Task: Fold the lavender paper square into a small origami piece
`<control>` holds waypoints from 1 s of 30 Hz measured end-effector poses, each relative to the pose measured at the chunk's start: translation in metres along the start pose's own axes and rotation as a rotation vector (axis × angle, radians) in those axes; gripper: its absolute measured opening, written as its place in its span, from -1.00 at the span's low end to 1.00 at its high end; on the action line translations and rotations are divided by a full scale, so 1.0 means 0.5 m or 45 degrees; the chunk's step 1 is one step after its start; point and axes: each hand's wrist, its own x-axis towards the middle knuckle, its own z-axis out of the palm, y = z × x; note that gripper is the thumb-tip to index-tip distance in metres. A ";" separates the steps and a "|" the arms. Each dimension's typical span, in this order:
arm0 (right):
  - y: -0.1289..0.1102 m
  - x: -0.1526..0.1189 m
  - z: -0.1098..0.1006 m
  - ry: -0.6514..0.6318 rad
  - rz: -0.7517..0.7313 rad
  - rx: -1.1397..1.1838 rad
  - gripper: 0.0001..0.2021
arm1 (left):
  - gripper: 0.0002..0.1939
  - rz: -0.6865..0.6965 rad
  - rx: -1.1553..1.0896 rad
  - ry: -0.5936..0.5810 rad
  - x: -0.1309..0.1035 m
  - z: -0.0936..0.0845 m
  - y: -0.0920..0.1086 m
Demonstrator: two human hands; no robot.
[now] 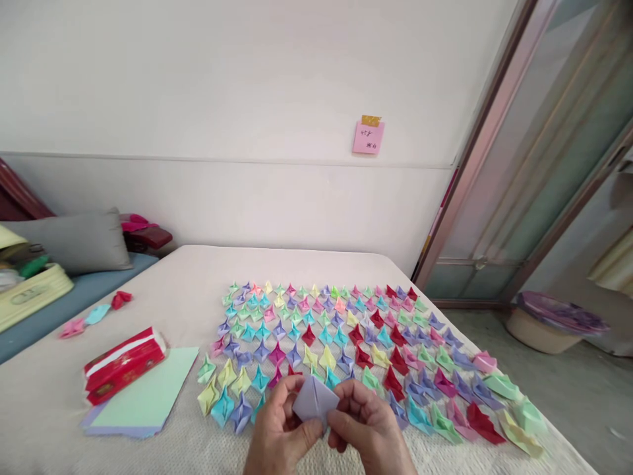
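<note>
A partly folded sheet of lavender origami paper (315, 400), kite-like with a crease down its middle, is held up between my two hands at the bottom centre. My left hand (287, 425) pinches its left and lower edge, thumb in front and fingers behind. On the right and lower side, my right hand (368, 422) grips it with thumb and fingertips. Just beyond and around the hands, many small folded paper pieces (310, 357) in several colours stand in rows on the cream cover (316, 260). My hands hide some of the nearest ones.
A red tissue pack (126, 365) lies on green and lavender paper sheets (148, 396) at left, with several loose folded pieces (97, 313) behind it. A grey cushion (74, 241) and a yellow box (34, 293) are far left. A pink note (368, 137) hangs on the wall; a lidded tub (548, 330) stands right.
</note>
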 end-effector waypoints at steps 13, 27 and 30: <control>-0.016 -0.017 0.011 0.027 -0.175 -0.201 -0.75 | -0.32 -0.030 -0.046 -0.091 0.002 -0.006 -0.006; -0.049 -0.028 0.010 -0.158 -0.113 -0.069 -0.82 | -0.64 0.337 0.318 -0.074 -0.020 -0.017 -0.035; -0.044 -0.026 0.009 -0.155 -0.117 -0.078 -0.82 | -0.70 0.233 0.263 -0.143 -0.019 -0.011 -0.013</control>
